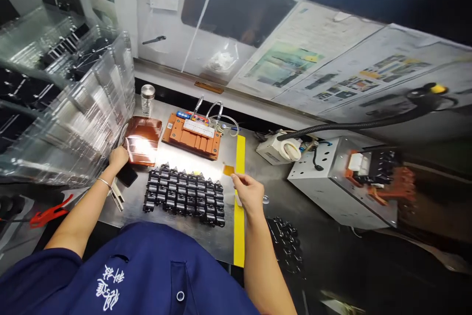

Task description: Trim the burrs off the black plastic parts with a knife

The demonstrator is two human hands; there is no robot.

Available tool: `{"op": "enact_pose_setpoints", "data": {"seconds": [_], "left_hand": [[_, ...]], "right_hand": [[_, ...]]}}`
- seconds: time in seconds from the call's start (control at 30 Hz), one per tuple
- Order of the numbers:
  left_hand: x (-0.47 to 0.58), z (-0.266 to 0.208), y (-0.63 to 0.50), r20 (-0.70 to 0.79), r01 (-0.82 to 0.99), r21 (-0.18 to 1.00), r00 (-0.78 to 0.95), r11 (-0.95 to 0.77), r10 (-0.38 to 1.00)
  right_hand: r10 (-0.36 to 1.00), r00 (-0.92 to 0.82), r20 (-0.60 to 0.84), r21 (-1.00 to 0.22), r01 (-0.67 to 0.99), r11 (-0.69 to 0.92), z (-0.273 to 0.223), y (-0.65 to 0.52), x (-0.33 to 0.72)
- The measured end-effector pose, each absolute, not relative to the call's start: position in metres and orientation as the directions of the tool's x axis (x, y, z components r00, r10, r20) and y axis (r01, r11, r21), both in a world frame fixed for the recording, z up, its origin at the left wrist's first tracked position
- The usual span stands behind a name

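Note:
My right hand (pixel 250 193) pinches a small square of amber film (pixel 228 170) between thumb and fingertips, above the yellow strip's left side. My left hand (pixel 118 158) is closed, fingers curled at the left edge of a stack of glossy amber film sheets (pixel 143 140); what it grips is hidden. Rows of black moulded plastic parts (pixel 184 194) lie side by side on the metal bench between my hands. Behind them sits an orange fixture (pixel 191 135) with a white label and clear tubes.
Clear plastic trays (pixel 92 113) stack high at left. A lidded glass bottle (pixel 147 101) stands behind the film. Yellow tape (pixel 239 236) runs along the bench. To the right are a metal box machine (pixel 332 182) and more black parts (pixel 285 246). A red-handled tool (pixel 49 214) lies lower left.

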State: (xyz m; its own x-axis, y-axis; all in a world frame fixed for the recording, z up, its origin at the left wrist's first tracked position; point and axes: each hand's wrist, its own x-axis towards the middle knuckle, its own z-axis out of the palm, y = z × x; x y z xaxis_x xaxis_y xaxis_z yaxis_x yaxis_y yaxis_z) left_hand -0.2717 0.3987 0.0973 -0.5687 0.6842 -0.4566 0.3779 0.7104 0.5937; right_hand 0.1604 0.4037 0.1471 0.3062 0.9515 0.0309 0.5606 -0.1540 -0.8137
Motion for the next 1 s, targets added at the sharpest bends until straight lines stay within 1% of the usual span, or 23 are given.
{"op": "enact_pose_setpoints", "data": {"seconds": [0.1, 0.17, 0.23, 0.3, 0.37, 0.47, 0.57, 0.7, 0.8, 0.87, 0.93, 1.0], "left_hand": [[-0.251, 0.111, 0.408, -0.298, 0.565, 0.549, -0.557, 0.616, 0.776], [-0.221, 0.119, 0.421, -0.212, 0.671, 0.551, -0.462, 0.496, 0.861], [-0.175, 0.121, 0.444, -0.184, 0.743, 0.578, -0.284, 0.337, 0.941], [-0.115, 0.119, 0.478, -0.193, 0.764, 0.621, -0.065, 0.174, 0.979], [-0.048, 0.111, 0.519, -0.207, 0.748, 0.662, 0.126, 0.044, 0.970], [0.050, 0.097, 0.589, -0.195, 0.709, 0.702, 0.282, -0.067, 0.939], [0.123, 0.086, 0.655, -0.184, 0.670, 0.731, 0.377, -0.130, 0.907], [0.160, 0.075, 0.708, -0.213, 0.606, 0.777, 0.507, -0.169, 0.835], [0.158, 0.068, 0.711, -0.254, 0.558, 0.816, 0.582, -0.151, 0.773], [0.151, 0.069, 0.699, -0.276, 0.525, 0.843, 0.612, -0.121, 0.741], [0.140, 0.077, 0.681, -0.285, 0.489, 0.868, 0.632, -0.086, 0.721], [0.119, 0.089, 0.660, -0.299, 0.456, 0.889, 0.652, -0.046, 0.697]], "right_hand": [[0.972, 0.225, 0.067, -0.741, 0.664, -0.102, 0.152, 0.397, 0.184], [0.986, 0.150, 0.077, -0.696, 0.716, -0.055, 0.154, 0.398, 0.198], [0.995, 0.068, 0.069, -0.670, 0.742, -0.004, 0.154, 0.402, 0.208], [0.998, -0.026, 0.059, -0.646, 0.761, 0.058, 0.154, 0.409, 0.214], [0.989, -0.132, 0.071, -0.599, 0.787, 0.149, 0.154, 0.417, 0.217], [0.962, -0.247, 0.116, -0.530, 0.804, 0.271, 0.156, 0.423, 0.221], [0.954, -0.269, 0.128, -0.568, 0.769, 0.293, 0.156, 0.421, 0.228], [0.967, -0.227, 0.112, -0.655, 0.716, 0.243, 0.149, 0.416, 0.240], [0.972, -0.206, 0.110, -0.656, 0.720, 0.227, 0.147, 0.421, 0.241], [0.968, -0.235, 0.090, -0.669, 0.705, 0.234, 0.150, 0.431, 0.235], [0.955, -0.294, 0.049, -0.730, 0.642, 0.235, 0.157, 0.443, 0.226], [0.951, -0.310, 0.008, -0.827, 0.532, 0.180, 0.160, 0.459, 0.218]]}}
